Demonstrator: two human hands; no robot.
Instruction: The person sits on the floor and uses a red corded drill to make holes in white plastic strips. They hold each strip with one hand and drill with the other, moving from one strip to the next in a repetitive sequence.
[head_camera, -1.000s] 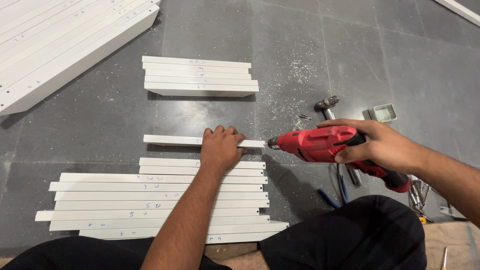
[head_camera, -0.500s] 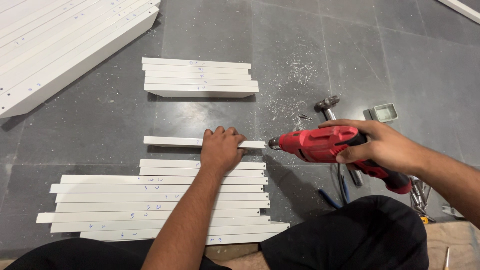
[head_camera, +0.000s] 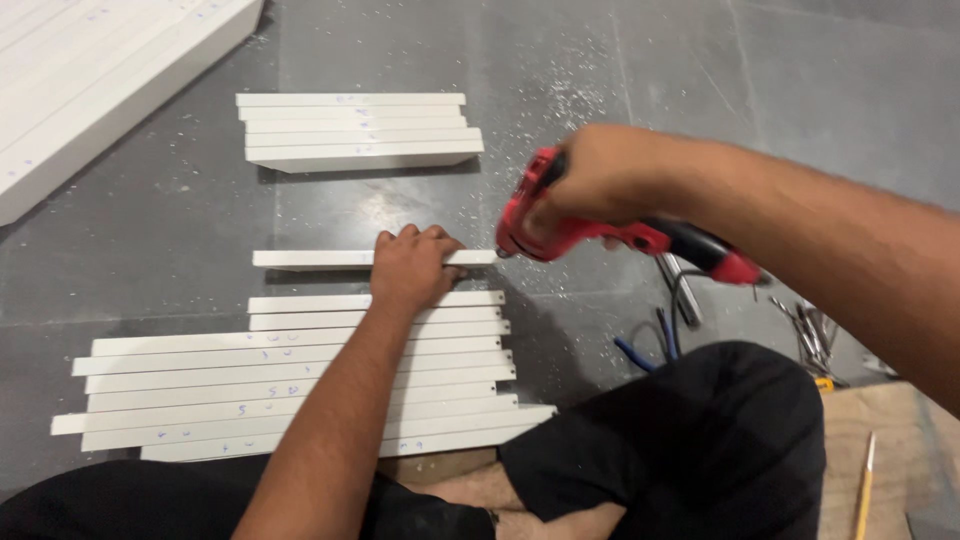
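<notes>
My left hand (head_camera: 412, 268) presses down on a single white strip (head_camera: 310, 259) lying alone on the dark grey floor, fingers curled over its far edge. My right hand (head_camera: 610, 175) grips a red power drill (head_camera: 590, 228) from above, its nose held against the right end of that strip. Just below the strip lies a row of several longer white strips (head_camera: 290, 375) side by side, some with small pen marks.
A stack of short white strips (head_camera: 360, 130) lies farther out, with a large white panel (head_camera: 90, 80) at the top left. White dust speckles the floor. Loose tools and blue cable (head_camera: 680, 320) lie on the right, a wooden board (head_camera: 880, 460) with a pencil beyond my knee.
The view has shifted and come closer. My right hand has risen over the drill, tilting it down against the strip's end. My left hand stays on the strip.
</notes>
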